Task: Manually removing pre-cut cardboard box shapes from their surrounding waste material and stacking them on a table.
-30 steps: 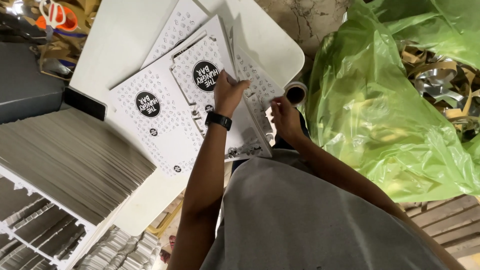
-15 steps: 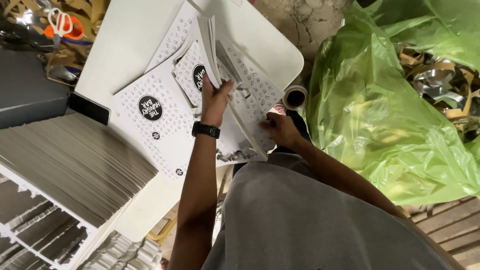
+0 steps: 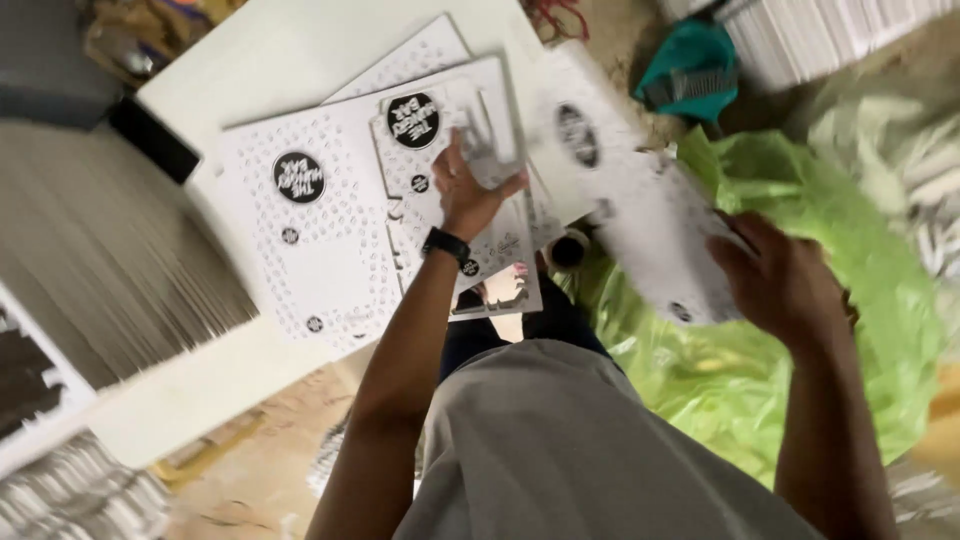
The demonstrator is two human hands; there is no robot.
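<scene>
The right hand (image 3: 785, 285) is now swinging a flat white printed cardboard sheet with a black round mark (image 3: 640, 225) out past the table edge and over the crumpled green plastic bag (image 3: 800, 400); half a second ago that hand was still down at the pile beside the left one. Its fingers are curled and clamped on the sheet's near end, the card stretching away from the fingertips toward the table, blurred by the motion. The left hand (image 3: 470, 190), with a black watch on its wrist (image 3: 446, 243), is staying on the stack of white patterned die-cut cardboard sheets (image 3: 400, 200) on the white table (image 3: 240, 80), its fingers spread apart and pressing flat on the top sheet, just beyond a black round label. So one sheet appears to be coming free of the pile while the rest are being held down. A brown tape roll (image 3: 568, 250) is lying between the two hands, below the lifted sheet.
</scene>
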